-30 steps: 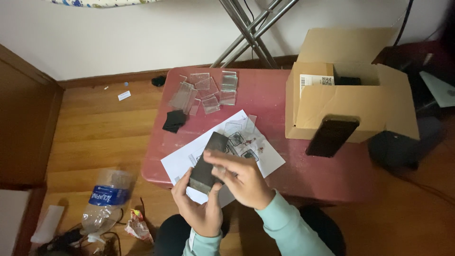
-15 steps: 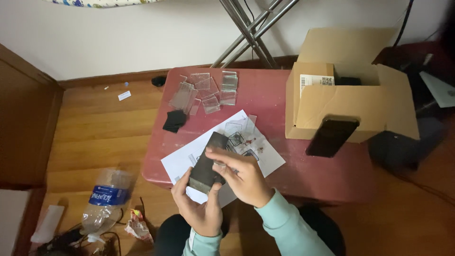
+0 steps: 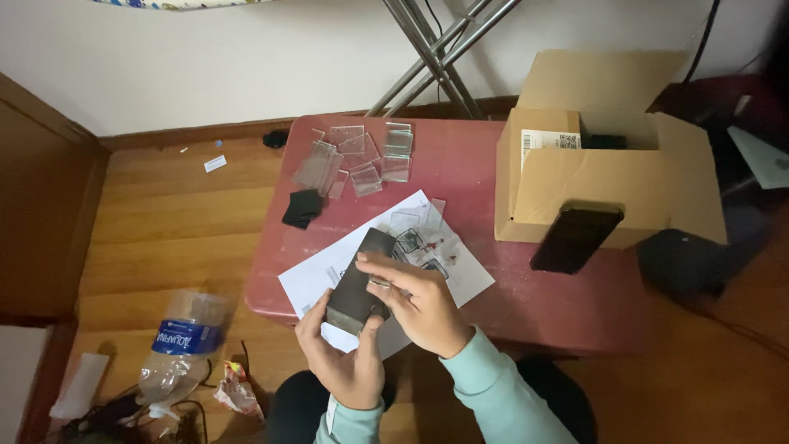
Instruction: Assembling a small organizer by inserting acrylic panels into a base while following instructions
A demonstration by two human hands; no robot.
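The dark phone (image 3: 359,282) is a flat, slim slab with rounded corners, its grey-black face dull and unlit, tilted so its top end leans toward the far side of the red table (image 3: 493,177) and its bottom end sits over the table's near edge. It is held just above the white sheet of paper (image 3: 316,278) that lies on the table's near left part. The left hand (image 3: 343,362) cradles the phone from below, fingers curled up around its lower left edge and thumb pressed against its bottom end, a closed grasp on the phone. The right hand (image 3: 422,302) lies across the phone's right side with fingers bent and fingertips pressed onto the face near the middle; whether it pinches something small there cannot be told. On the paper, just beyond the right hand, lie a few small clear squares (image 3: 413,237) with dark marks. Farther back on the table's left part is a scatter of clear glass pieces (image 3: 355,154) and a small black cloth (image 3: 302,207). At the table's right end stands an open cardboard box (image 3: 600,177) with a second dark phone (image 3: 574,237) leaning against its front wall. On the wooden floor left of the table lies a plastic bottle (image 3: 179,345).
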